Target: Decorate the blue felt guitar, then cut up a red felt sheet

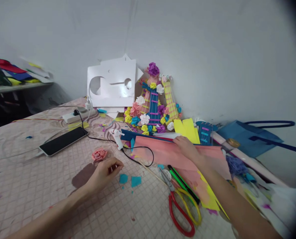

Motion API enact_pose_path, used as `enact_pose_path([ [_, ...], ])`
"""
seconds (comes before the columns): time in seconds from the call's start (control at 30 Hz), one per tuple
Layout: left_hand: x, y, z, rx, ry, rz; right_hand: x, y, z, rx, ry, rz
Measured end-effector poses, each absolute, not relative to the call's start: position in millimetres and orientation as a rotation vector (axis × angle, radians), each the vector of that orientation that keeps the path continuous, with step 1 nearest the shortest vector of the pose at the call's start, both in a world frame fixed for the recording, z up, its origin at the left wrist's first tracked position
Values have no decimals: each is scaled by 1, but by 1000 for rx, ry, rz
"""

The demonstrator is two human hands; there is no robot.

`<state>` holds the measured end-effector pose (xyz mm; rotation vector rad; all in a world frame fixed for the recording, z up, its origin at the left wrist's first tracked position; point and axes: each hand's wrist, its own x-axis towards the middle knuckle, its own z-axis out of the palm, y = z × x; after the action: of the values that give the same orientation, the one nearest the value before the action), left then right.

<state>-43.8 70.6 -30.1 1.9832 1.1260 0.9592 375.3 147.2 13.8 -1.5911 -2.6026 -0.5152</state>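
Observation:
My left hand [105, 173] hovers low over the table, its thumb and fingers curled together in a pinch; I cannot make out anything between them. Just beyond it lies a salmon paper flower [99, 154], and to its right are two small teal paper scraps [136, 181]. My right hand [185, 147] reaches across a folded salmon paper sheet [154, 151]. Its fingers are drawn together at the sheet's far edge, beside a dark blue strip [128, 135] and a white piece; what they grip, if anything, is hidden. A white glue gun [117, 137] stands left of the sheet.
Scissors [181, 207] with red and yellow handles lie in front beside a green-and-black cutter [184, 184]. A phone [63, 141], cables and a power strip [78, 115] occupy the left. Decorated paper guitars [153, 106] lean on the wall beside white cut-out board [110, 79].

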Motion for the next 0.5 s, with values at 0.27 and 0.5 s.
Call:
enact_pose_path([
  [0.27, -41, 72, -33, 1992, 1113, 923, 386, 118, -13, -1422, -2662, -557],
  [0.5, -45, 72, -35, 1998, 1128, 921, 386, 118, -17, -1430, -2646, -579],
])
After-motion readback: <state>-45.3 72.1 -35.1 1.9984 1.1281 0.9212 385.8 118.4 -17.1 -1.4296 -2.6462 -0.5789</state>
